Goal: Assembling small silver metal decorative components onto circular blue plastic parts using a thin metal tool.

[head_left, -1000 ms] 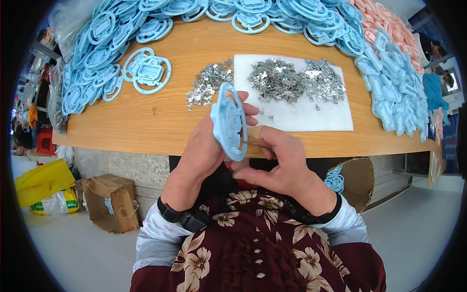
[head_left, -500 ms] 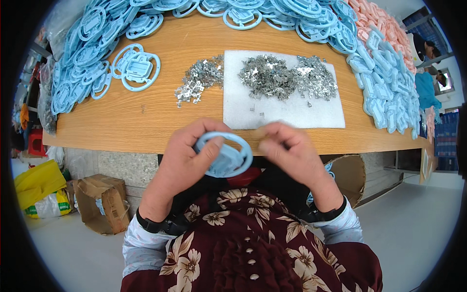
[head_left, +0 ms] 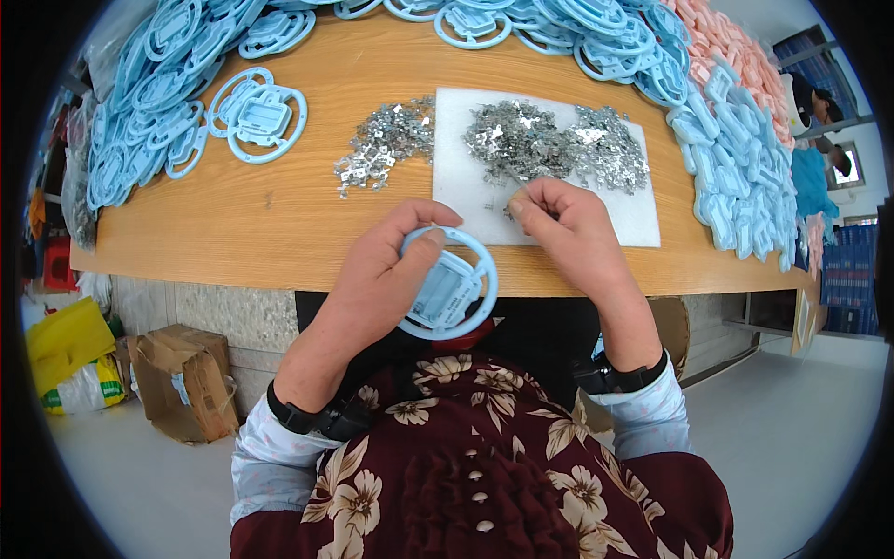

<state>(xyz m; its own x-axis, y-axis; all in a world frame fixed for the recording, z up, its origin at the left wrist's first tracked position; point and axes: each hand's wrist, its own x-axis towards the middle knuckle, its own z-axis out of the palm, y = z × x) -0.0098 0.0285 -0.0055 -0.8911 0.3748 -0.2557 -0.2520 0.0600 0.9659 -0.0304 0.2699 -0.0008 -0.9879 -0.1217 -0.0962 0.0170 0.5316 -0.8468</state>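
Over the counter's near edge, the left hand grips 1 blue ring part, best steadied by its rim, while the right hand, its fingertip hold impossible to tell, meets metal clips.

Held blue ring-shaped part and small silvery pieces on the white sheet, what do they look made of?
The blue ring-shaped part looks like moulded plastic, satin: even colour, crisp edges. The silvery pieces are probably metal, shiny: bright glints.
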